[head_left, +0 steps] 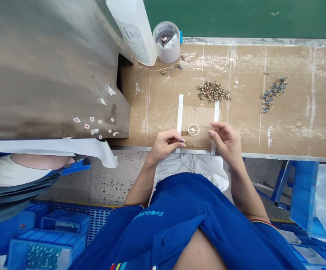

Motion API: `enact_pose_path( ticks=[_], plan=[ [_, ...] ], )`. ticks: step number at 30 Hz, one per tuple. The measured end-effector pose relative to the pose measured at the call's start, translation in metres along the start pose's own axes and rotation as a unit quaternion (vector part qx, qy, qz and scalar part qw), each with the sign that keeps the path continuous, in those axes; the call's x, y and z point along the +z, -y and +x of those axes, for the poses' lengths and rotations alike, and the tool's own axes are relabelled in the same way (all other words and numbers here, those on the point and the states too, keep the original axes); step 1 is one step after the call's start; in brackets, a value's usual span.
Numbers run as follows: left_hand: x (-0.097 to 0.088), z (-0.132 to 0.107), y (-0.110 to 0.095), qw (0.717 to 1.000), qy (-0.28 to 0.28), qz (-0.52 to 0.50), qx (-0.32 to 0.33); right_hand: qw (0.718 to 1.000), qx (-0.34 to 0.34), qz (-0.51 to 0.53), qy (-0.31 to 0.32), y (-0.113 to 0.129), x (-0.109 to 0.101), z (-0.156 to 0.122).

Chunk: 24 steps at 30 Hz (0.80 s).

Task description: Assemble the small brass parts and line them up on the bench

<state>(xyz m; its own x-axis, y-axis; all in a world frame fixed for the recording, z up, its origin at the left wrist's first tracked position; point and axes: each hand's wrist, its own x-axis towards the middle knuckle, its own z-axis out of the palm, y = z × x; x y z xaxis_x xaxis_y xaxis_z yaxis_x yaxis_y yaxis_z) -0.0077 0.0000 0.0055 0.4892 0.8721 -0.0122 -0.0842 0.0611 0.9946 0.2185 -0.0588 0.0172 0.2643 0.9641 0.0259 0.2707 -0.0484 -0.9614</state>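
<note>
Three entries, left to right, please. What is the state of your left hand (165,145)?

Closed to a pinch, fingertips together, above the tan cardboard bench cover (301,63). Anything between them is too small for me to tell.

And just right of it?

A clear round plastic ring (193,129) lies flat on a tan cardboard square (199,118), which sits between two white tape strips (180,116). Neither hand touches the ring, as far as I can see.

Your right hand (226,140)?

Half open, fingers loosely curled, holding nothing visible, over the right edge of the square.

Further right?

A heap of small brass threaded fittings (213,91) lies beyond the square, with a loose row of small blue-and-brass fittings (274,94) further along.

Handling notes?

I judge the brass pieces light, stiff and easily scattered, so I would pinch one by its body between thumb and fingertip. The ring looks thin and possibly slippery, so the rim seems the best place to hold it, lifted gently.
</note>
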Motion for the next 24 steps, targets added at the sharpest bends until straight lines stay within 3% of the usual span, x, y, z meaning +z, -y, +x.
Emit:
enact_pose_path(
  ticks=[4,13,16,20,24],
  plan=[
    [0.004,0.001,-0.001,0.995,0.021,0.09,0.048,0.997,-0.036,-0.042,0.049,0.005,0.015,0.008],
    [0.013,0.007,-0.001,0.979,0.079,0.158,0.1,0.964,-0.191,-0.168,0.076,0.01,0.024,0.021],
    [0.016,0.007,0.001,0.974,0.076,0.185,0.106,0.948,-0.228,-0.211,0.063,0.012,0.026,0.028],
    [0.016,0.003,0.002,0.974,0.051,0.197,0.104,0.943,-0.23,-0.233,0.058,0.014,0.018,0.034],
    [0.015,0.001,0.004,0.974,0.028,0.2,0.097,0.967,-0.18,-0.159,0.081,0.016,0.016,0.031]
  ],
)
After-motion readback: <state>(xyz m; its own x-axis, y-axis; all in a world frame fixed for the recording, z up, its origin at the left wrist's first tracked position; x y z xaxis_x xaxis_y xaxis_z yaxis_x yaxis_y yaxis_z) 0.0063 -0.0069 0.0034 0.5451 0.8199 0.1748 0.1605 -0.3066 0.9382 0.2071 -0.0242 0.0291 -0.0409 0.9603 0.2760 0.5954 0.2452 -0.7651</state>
